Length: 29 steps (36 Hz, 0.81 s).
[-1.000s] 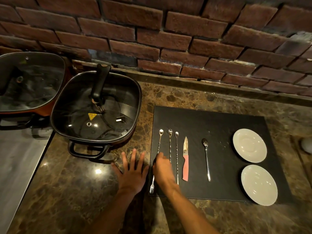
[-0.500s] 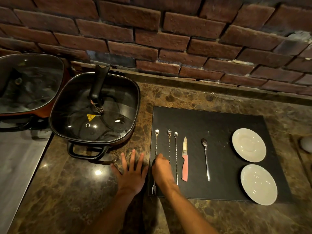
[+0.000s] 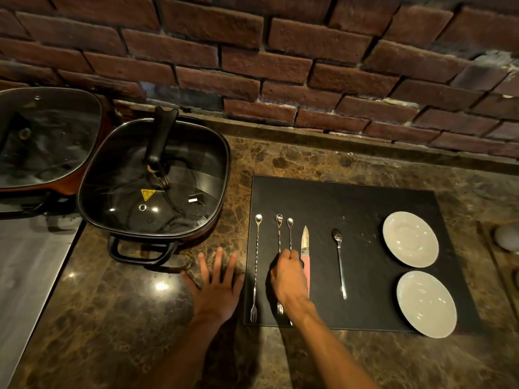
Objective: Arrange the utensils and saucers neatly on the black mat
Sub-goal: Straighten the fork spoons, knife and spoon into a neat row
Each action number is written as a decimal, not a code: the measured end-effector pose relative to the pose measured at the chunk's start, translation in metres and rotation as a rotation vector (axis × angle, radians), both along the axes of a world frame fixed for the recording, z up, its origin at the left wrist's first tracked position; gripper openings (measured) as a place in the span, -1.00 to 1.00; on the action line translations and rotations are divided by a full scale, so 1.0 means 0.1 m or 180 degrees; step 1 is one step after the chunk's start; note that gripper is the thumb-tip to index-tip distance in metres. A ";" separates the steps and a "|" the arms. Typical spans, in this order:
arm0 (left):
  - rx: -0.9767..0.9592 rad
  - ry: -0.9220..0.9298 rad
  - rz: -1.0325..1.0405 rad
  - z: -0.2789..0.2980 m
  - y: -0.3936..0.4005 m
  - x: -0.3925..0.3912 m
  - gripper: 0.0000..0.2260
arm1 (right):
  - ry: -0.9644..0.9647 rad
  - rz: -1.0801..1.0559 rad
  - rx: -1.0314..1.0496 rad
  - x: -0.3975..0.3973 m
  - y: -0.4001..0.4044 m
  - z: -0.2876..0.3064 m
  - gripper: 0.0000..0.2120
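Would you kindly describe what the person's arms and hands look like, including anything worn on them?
Both forearms are bare as far as the picture's lower edge: no sleeves or gloves. The left hand and right hand show no visible rings, watch or bracelet, though the dim light could hide something small.

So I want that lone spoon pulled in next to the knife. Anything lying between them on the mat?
Nothing visible does. The mat is bare between the spoon and the knife. The right hand sits on the knife's other side, over the twisted utensils.
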<state>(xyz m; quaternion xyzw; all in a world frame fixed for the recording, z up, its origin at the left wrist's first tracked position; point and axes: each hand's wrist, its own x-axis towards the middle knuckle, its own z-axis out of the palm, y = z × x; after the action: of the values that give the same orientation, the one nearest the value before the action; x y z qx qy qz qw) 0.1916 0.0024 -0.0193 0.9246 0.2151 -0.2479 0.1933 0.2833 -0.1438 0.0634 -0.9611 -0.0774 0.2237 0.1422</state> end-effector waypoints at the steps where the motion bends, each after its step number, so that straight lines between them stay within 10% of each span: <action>1: 0.0001 0.0004 -0.0007 0.00 0.00 0.00 -0.48 | 0.0021 -0.0001 -0.0040 0.00 -0.02 -0.01 -0.72; 29: 0.0002 0.0061 0.0000 -0.02 0.02 0.00 -0.47 | 0.0087 -0.0170 0.0282 -0.07 -0.04 -0.13 -0.74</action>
<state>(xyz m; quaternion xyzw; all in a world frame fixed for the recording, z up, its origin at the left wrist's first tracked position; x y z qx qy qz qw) 0.1918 0.0039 -0.0217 0.9222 0.2171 -0.2567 0.1910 0.2761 -0.1474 0.0508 -0.9524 -0.0597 0.2293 0.1916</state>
